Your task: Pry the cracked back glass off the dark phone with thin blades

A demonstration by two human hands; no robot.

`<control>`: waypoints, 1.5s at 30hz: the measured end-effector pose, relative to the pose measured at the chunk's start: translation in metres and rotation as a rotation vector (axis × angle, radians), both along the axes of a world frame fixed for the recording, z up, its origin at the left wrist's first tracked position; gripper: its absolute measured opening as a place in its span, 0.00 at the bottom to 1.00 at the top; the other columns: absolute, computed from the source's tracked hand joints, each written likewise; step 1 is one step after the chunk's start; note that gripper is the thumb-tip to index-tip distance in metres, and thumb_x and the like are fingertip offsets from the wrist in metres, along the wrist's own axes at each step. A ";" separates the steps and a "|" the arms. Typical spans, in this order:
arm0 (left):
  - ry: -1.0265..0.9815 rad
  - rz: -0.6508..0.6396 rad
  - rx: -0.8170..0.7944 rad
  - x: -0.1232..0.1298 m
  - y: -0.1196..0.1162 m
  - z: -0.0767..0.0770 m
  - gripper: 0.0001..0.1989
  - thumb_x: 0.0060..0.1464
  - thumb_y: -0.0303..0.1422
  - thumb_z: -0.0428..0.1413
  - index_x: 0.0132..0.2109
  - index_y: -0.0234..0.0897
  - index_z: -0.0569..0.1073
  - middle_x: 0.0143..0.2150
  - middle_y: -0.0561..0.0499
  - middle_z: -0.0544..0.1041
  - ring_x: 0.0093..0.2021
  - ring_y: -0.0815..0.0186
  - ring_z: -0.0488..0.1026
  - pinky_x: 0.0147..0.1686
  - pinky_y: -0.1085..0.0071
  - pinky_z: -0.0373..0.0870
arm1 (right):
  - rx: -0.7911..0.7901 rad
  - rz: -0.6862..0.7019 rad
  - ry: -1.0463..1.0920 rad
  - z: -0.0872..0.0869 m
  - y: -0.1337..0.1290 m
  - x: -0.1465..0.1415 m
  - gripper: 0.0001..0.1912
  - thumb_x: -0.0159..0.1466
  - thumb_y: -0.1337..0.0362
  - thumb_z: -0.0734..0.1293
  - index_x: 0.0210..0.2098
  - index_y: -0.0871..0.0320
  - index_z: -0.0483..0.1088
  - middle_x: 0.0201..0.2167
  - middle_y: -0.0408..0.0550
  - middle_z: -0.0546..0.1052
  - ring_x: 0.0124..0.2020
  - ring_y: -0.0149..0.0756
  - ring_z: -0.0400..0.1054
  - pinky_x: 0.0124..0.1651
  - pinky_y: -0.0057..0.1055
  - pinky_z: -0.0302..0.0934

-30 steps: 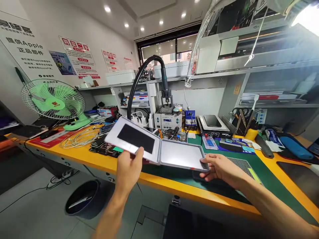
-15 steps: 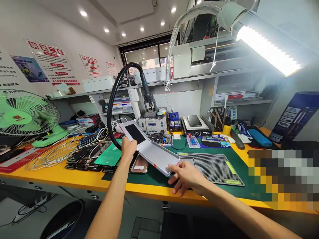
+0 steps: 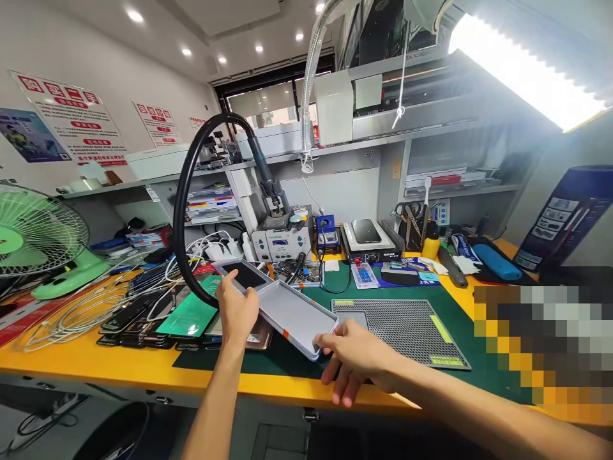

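A white hinged box [image 3: 292, 313] lies spread like a book in the air above the green mat [image 3: 287, 365]. A dark flat panel, like a screen [image 3: 245, 275], sits in its left half; the right half is a bare shallow tray. My left hand [image 3: 237, 310] grips the left half from the near side, thumb and index finger at its edge. With thumb and index finger, my right hand [image 3: 357, 354] pinches the tray's near right corner, its other fingers hanging below. A brownish phone [image 3: 261, 335] is partly hidden beneath the box.
Piled phones [image 3: 129, 319], white cables [image 3: 81, 306] and a green fan [image 3: 33, 249] are on the left. A black hose [image 3: 179, 211] arches beside my left hand. A perforated grey pad [image 3: 407, 332] lies right. Behind stand a rework station [image 3: 282, 241] and a hot plate [image 3: 368, 239].
My view has shifted a little to the right. My left hand has turned, showing more of its back and fingers on the box. The box tilts lower and flatter.
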State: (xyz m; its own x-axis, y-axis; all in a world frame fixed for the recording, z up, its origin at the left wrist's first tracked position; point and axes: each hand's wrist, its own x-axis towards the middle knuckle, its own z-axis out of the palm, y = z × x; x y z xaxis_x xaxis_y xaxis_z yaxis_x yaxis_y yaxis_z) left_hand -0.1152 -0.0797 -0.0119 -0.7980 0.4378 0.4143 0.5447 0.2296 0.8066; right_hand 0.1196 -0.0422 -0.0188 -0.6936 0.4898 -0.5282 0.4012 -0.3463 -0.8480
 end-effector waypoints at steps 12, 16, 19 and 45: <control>0.343 -0.359 0.148 0.105 -0.071 -0.055 0.16 0.54 0.25 0.59 0.47 0.50 0.80 0.47 0.47 0.80 0.53 0.51 0.71 0.56 0.54 0.67 | 0.289 -0.012 -0.299 0.005 0.051 0.098 0.10 0.65 0.58 0.60 0.30 0.54 0.58 0.19 0.44 0.75 0.12 0.33 0.68 0.10 0.23 0.54; 0.398 -0.304 0.149 0.123 -0.088 -0.081 0.21 0.52 0.24 0.61 0.51 0.53 0.80 0.50 0.46 0.80 0.52 0.47 0.71 0.52 0.52 0.66 | 0.462 0.128 -0.455 0.010 0.056 0.096 0.11 0.64 0.57 0.62 0.29 0.54 0.61 0.17 0.42 0.71 0.12 0.29 0.61 0.11 0.23 0.47; 0.475 -0.270 0.105 0.113 -0.091 -0.084 0.18 0.54 0.25 0.61 0.50 0.50 0.80 0.52 0.44 0.79 0.48 0.48 0.71 0.48 0.54 0.66 | 0.766 0.287 -0.473 0.021 0.062 0.083 0.16 0.65 0.54 0.63 0.25 0.56 0.64 0.20 0.46 0.73 0.18 0.31 0.63 0.18 0.25 0.50; 0.729 -0.312 -0.071 0.096 -0.095 -0.067 0.08 0.58 0.24 0.57 0.42 0.33 0.80 0.56 0.35 0.76 0.42 0.50 0.66 0.39 0.53 0.70 | 1.212 0.560 -0.421 0.011 0.120 -0.111 0.11 0.69 0.59 0.67 0.39 0.62 0.74 0.38 0.47 0.78 0.39 0.35 0.74 0.44 0.38 0.70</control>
State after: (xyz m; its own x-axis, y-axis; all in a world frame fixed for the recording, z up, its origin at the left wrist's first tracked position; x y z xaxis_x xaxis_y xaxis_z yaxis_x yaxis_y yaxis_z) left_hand -0.0195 -0.1750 -0.0793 -0.1730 0.6414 0.7475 0.9772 0.0172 0.2114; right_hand 0.0084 0.0783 -0.0080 -0.8437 0.4999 -0.1956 0.5367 0.7947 -0.2836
